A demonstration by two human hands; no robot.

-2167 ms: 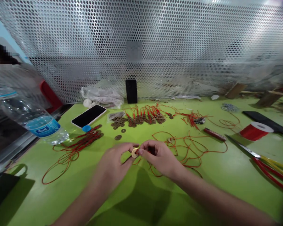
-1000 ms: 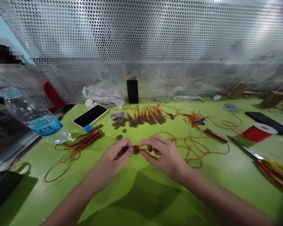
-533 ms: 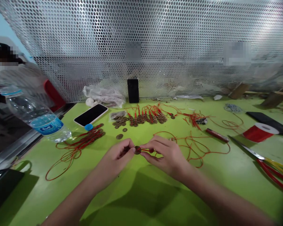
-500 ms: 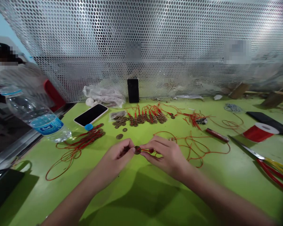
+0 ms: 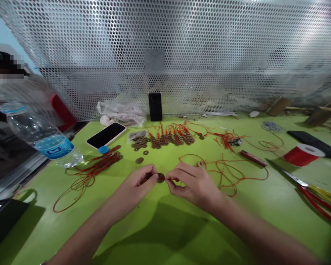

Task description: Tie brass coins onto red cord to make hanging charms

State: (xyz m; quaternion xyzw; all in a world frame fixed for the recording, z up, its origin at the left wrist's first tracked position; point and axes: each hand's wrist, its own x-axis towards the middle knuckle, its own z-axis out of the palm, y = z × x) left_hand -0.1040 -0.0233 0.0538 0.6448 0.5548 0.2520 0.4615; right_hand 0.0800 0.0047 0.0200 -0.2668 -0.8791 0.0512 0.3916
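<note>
Both hands meet above the green worktop (image 5: 160,235), left hand (image 5: 136,186) pinching a coin (image 5: 160,178), right hand (image 5: 194,184) pinching its red cord (image 5: 172,179).

Both forearms are bare, with no sleeves in view. The left hand (image 5: 134,187) and the right hand (image 5: 194,184) wear no gloves and no rings. The fingers (image 5: 151,173) are slim with short nails.

A green table (image 5: 160,235) is carrying loose red cords (image 5: 226,173), strung coins (image 5: 168,139) and a white phone (image 5: 106,135). A water bottle (image 5: 41,138), red thread spool (image 5: 302,154) and scissors (image 5: 309,187) are lying on it too.
</note>
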